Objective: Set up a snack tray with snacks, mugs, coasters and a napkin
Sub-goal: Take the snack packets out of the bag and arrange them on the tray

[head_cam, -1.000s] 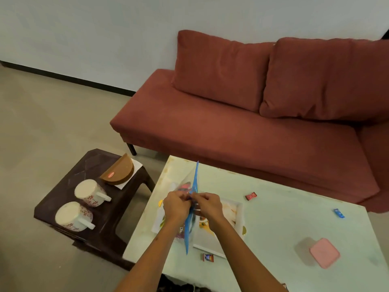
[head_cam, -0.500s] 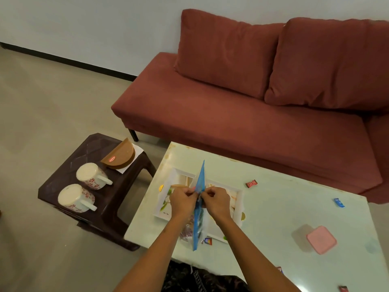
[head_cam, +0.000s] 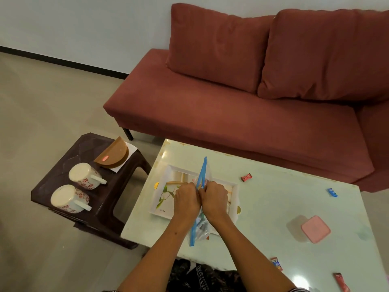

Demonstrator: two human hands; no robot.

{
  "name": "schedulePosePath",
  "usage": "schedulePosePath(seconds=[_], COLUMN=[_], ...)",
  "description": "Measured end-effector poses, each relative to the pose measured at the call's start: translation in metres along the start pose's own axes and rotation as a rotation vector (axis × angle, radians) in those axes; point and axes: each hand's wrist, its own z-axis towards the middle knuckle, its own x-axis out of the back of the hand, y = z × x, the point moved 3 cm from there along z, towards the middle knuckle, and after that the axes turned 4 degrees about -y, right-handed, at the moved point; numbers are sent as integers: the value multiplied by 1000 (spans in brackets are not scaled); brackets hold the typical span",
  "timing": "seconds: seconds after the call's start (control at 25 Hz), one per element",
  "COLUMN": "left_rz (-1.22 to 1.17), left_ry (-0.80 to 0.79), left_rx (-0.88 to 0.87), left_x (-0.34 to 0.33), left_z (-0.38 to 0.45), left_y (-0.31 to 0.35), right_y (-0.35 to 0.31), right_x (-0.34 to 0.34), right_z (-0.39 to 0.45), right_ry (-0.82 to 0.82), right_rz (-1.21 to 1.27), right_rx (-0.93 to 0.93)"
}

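Observation:
A clear zip bag with a blue seal strip holds snacks and hangs over the white tray on the pale table. My left hand and my right hand each pinch one side of the bag's blue top, knuckles almost touching. Two white floral mugs lie on their sides on the dark stool. Brown coasters sit on a white napkin at the stool's far corner.
Small wrapped candies lie loose on the table: red, blue, and two near the front right. A pink-lidded box stands at the right. A red sofa runs behind the table.
The view has shifted, uncovering the tray under the bag. Both hands have stayed on the bag's top, and the bag now hangs lower over the tray.

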Motion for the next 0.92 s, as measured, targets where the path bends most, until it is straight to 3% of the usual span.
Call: schedulePosePath(seconds=[0.24, 0.4, 0.52, 0.76, 0.84, 0.92], left_rz=[125, 127, 179, 333, 245, 149], left_ry=[34, -34, -185, -270, -211, -161], left_rx=[179, 32, -60, -123, -96, -111], left_x=[33, 26, 20, 22, 30, 34], left_z=[21, 10, 9, 4, 3, -2], left_y=[-36, -27, -21, -32, -41, -42], right_y=[50, 60, 55, 68, 69, 55], right_x=[31, 26, 15, 29, 43, 51], right_z=[15, 12, 12, 15, 17, 15], right_ry=[54, 51, 11, -182, -134, -5], right_rz=[-168, -172, -290, -361, -394, -359], right_rx=[-146, -83, -27, -268, -243, -86])
